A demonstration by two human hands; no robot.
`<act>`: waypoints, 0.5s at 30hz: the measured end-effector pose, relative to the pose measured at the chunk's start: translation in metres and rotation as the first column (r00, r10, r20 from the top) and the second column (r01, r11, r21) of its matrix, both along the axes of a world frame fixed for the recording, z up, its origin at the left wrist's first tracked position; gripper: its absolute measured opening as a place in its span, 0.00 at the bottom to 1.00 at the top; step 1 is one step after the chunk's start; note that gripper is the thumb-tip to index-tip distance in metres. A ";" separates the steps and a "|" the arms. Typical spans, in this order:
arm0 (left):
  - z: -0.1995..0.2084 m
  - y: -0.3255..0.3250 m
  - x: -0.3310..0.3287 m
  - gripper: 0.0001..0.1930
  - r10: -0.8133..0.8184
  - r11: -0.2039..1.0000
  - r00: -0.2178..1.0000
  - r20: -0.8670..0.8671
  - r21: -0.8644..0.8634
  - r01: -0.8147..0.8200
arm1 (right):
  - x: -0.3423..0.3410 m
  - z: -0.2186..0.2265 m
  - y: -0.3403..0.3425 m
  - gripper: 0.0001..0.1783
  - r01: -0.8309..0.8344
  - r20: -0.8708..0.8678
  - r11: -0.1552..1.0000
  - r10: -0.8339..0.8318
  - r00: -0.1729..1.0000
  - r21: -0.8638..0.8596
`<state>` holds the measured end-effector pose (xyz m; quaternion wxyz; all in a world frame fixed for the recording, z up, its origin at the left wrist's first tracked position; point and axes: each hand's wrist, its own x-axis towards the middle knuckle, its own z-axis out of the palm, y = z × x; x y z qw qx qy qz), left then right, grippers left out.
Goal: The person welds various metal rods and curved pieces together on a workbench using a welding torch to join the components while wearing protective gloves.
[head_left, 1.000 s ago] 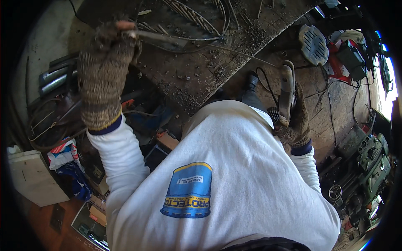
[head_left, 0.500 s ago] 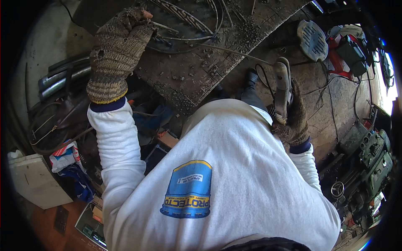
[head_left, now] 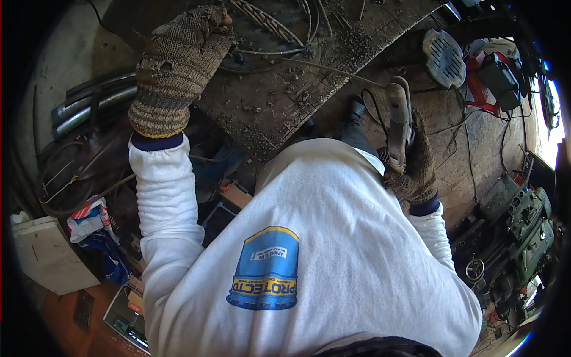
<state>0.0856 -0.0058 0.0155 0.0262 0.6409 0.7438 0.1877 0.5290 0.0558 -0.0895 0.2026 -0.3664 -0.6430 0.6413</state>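
Observation:
My right hand (head_left: 421,166), in a knitted brown glove, is closed round a worn metal welding electrode holder (head_left: 399,122). From the holder's jaws a thin welding rod (head_left: 333,69) runs left over the steel table (head_left: 262,113). My left hand (head_left: 181,56), in a dirty striped glove with a bare fingertip showing, is closed above the table's far left part. What its fingers hold, if anything, is hidden. Beside those fingers lie a curved metal bar (head_left: 267,52) and a twisted metal piece (head_left: 270,22).
Grit and slag bits litter the table. Metal pipes (head_left: 95,107) and hoses lie at left. A slotted stool seat (head_left: 444,58), a red-and-dark machine (head_left: 498,77) and cables are on the right. Green machinery with a handwheel (head_left: 476,269) stands at the lower right.
My left hand has shifted slightly right and up, and a pale stick near its fingers no longer shows. My right hand with the holder and rod has barely moved.

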 end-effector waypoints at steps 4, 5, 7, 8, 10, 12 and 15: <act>0.000 -0.004 -0.003 0.16 0.091 0.993 0.983 0.159 -0.093 -0.077 | 0.002 -0.007 0.002 0.74 -0.010 -0.023 0.996 0.012 1.000 0.086; 0.001 -0.005 -0.001 0.16 0.074 0.996 0.992 0.102 -0.062 -0.068 | 0.002 -0.007 0.002 0.74 -0.011 -0.031 0.996 0.013 0.999 0.086; -0.001 -0.005 -0.003 0.16 0.058 0.998 0.997 0.044 -0.031 -0.056 | 0.000 -0.004 0.001 0.73 -0.002 -0.031 0.998 0.004 0.999 0.055; -0.007 -0.006 -0.008 0.16 0.056 0.998 0.994 0.095 -0.014 -0.055 | -0.001 -0.002 0.001 0.73 0.004 -0.031 1.000 -0.003 1.000 0.026; -0.010 -0.008 -0.010 0.16 0.054 0.998 0.988 0.147 0.003 -0.055 | 0.001 -0.004 0.000 0.73 0.000 -0.033 1.000 0.000 0.999 0.014; -0.010 -0.007 -0.007 0.16 0.047 0.999 0.991 0.128 0.020 -0.050 | 0.002 -0.004 0.000 0.73 -0.003 -0.037 1.000 0.003 0.999 0.000; -0.009 -0.008 -0.008 0.17 0.024 0.999 0.997 0.075 0.028 -0.026 | 0.001 -0.005 0.003 0.72 -0.030 -0.033 0.996 0.033 0.999 0.081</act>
